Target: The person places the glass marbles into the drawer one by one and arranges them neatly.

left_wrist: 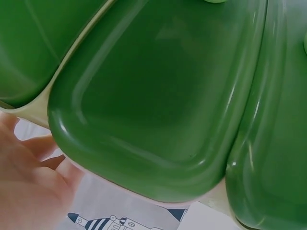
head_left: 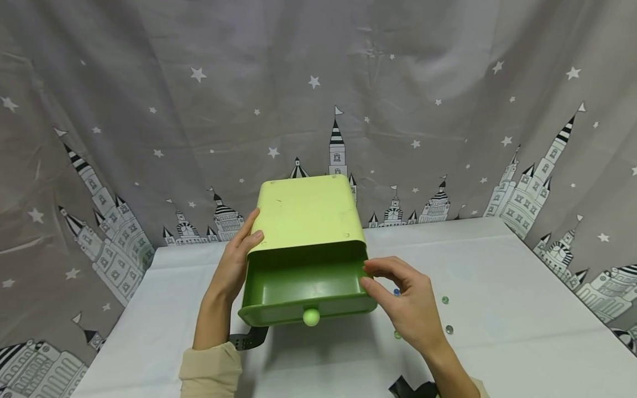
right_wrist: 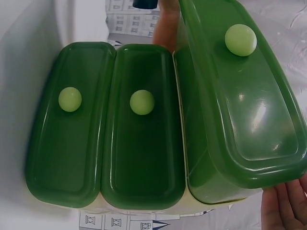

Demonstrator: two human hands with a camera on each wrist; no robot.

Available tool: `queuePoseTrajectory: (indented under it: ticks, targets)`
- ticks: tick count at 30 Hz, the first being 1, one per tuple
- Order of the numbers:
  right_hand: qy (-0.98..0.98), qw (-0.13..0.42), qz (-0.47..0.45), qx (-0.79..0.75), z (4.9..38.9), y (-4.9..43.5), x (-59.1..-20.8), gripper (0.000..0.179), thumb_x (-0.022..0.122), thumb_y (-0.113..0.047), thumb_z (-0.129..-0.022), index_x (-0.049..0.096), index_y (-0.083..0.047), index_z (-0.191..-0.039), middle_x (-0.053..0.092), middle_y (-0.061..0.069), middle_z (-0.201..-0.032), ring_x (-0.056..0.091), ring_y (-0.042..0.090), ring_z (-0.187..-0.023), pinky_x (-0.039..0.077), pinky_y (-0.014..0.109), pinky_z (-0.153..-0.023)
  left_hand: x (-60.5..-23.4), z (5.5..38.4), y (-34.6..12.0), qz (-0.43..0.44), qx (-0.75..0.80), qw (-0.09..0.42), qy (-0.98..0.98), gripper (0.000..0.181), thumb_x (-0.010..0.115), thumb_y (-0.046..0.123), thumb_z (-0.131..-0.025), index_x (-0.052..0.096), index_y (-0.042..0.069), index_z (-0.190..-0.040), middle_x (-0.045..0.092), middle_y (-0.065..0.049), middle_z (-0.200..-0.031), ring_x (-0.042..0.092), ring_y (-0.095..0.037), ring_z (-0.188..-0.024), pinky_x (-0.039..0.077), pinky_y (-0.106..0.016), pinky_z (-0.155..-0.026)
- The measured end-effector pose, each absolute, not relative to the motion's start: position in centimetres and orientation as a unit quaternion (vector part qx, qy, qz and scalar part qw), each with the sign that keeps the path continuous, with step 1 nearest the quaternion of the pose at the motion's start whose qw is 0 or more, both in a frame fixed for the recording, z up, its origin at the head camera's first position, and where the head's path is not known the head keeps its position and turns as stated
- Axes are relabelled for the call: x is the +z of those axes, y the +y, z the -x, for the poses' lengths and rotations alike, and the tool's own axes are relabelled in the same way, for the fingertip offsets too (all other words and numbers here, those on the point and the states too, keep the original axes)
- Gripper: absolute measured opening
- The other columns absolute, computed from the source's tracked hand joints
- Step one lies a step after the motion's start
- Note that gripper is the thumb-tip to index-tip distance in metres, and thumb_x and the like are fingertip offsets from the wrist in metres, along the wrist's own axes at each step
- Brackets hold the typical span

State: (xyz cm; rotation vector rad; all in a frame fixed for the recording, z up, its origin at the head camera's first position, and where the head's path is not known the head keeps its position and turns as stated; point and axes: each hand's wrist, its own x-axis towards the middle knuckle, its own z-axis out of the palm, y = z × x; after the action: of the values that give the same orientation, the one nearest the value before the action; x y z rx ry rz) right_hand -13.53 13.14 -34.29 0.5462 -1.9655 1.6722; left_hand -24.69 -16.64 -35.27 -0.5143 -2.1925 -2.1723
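Grn top drawer [head_left: 338,307] btwn L/R hands [head_left: 233,270] [head_left: 410,304]

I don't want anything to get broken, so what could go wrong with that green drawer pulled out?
The top drawer sticks well out of the three-drawer cabinet, so it might drop if pulled farther. The right grip is at its side edge, so fingers could get pinched if it slides in. Small glassy pebbles lie near that grip, so a bump might scatter them.
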Motion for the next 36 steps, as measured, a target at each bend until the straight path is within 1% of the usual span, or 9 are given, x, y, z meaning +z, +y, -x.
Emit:
queuePoseTrajectory:
  ticks: [4, 9, 12, 15, 19, 26, 30, 36]
  targets:
    - [-0.721, 0.249, -0.199, 0.615, 13.5, 13.1, -34.3, 0.021, 0.074, 0.009, -0.081, 0.071, 0.006, -0.102, 0.069, 0.012, -0.099, 0.065, 0.020, -0.096, 0.049, 0.025, -0.089, -35.3, 24.6, -16.6, 0.164, -0.695, 0.009, -0.700, 0.061, 0.046, 0.027, -0.104, 0.020, 0.025, -0.159, 0.009, 0.006, -0.163, 0.003, -0.011, -0.148, 0.006, -0.045, -0.117]
    - [-0.725, 0.247, -0.197, 0.612, 13.5, 13.1, -34.3, 0.021, 0.074, 0.008, -0.081, 0.071, 0.005, -0.102, 0.069, 0.011, -0.099, 0.065, 0.020, -0.095, 0.049, 0.026, -0.089, -35.3, 24.4, -16.7, 0.173, -0.704, -0.002, -0.689, 0.062, 0.045, 0.025, -0.104, 0.017, 0.026, -0.160, 0.008, 0.007, -0.163, 0.005, -0.013, -0.147, 0.011, -0.047, -0.116]
    - [-0.726, 0.252, -0.198, 0.609, 13.6, 13.1, -34.3, 0.021, 0.074, 0.008, -0.081, 0.071, 0.005, -0.102, 0.069, 0.010, -0.099, 0.066, 0.020, -0.095, 0.049, 0.026, -0.089, -35.2, 24.4, -16.8, 0.197, -0.706, -0.015, -0.680, 0.065, 0.043, 0.022, -0.103, 0.012, 0.024, -0.160, 0.003, 0.006, -0.164, 0.002, -0.014, -0.147, 0.010, -0.050, -0.115]
    - [-0.725, 0.256, -0.200, 0.607, 13.6, 13.2, -34.3, 0.021, 0.074, 0.009, -0.081, 0.071, 0.005, -0.102, 0.069, 0.011, -0.099, 0.065, 0.020, -0.095, 0.049, 0.026, -0.090, -35.3, 24.4, -16.8, 0.216, -0.703, -0.016, -0.677, 0.068, 0.043, 0.018, -0.102, 0.008, 0.021, -0.161, 0.000, 0.005, -0.164, -0.002, -0.014, -0.148, 0.005, -0.052, -0.115]
    - [-0.723, 0.256, -0.204, 0.609, 13.7, 13.3, -34.3, 0.021, 0.074, 0.009, -0.081, 0.071, 0.006, -0.102, 0.069, 0.012, -0.099, 0.065, 0.020, -0.095, 0.049, 0.025, -0.090, -35.5, 24.4, -16.9, 0.219, -0.702, 0.004, -0.678, 0.068, 0.045, 0.015, -0.102, 0.011, 0.017, -0.160, 0.002, 0.003, -0.164, -0.002, -0.013, -0.148, 0.002, -0.048, -0.116]
    - [-0.721, 0.252, -0.205, 0.612, 13.7, 13.3, -34.3, 0.021, 0.073, 0.009, -0.082, 0.071, 0.005, -0.103, 0.069, 0.012, -0.100, 0.065, 0.020, -0.096, 0.049, 0.026, -0.090, -36.3, 24.4, -16.9, 0.233, -0.712, 0.047, -0.661, 0.063, 0.046, 0.011, -0.103, 0.016, 0.006, -0.158, 0.009, -0.006, -0.164, 0.003, -0.018, -0.149, 0.009, -0.029, -0.117]
    - [-0.721, 0.248, -0.203, 0.615, 13.8, 13.4, -34.3, 0.022, 0.073, 0.009, -0.082, 0.071, 0.005, -0.103, 0.069, 0.012, -0.101, 0.065, 0.020, -0.097, 0.049, 0.026, -0.091, -36.6, 24.5, -17.0, 0.247, -0.712, 0.057, -0.655, 0.061, 0.046, 0.009, -0.103, 0.018, 0.004, -0.157, 0.012, -0.007, -0.164, 0.004, -0.020, -0.149, 0.011, -0.028, -0.116]
    - [-0.721, 0.246, -0.203, 0.614, 13.8, 13.5, -34.3, 0.022, 0.073, 0.009, -0.082, 0.071, 0.005, -0.103, 0.069, 0.012, -0.101, 0.065, 0.020, -0.097, 0.048, 0.026, -0.091, -36.9, 24.5, -17.0, 0.251, -0.706, 0.059, -0.660, 0.064, 0.048, 0.009, -0.101, 0.019, 0.007, -0.158, 0.013, -0.006, -0.164, 0.007, -0.021, -0.149, 0.013, -0.030, -0.116]
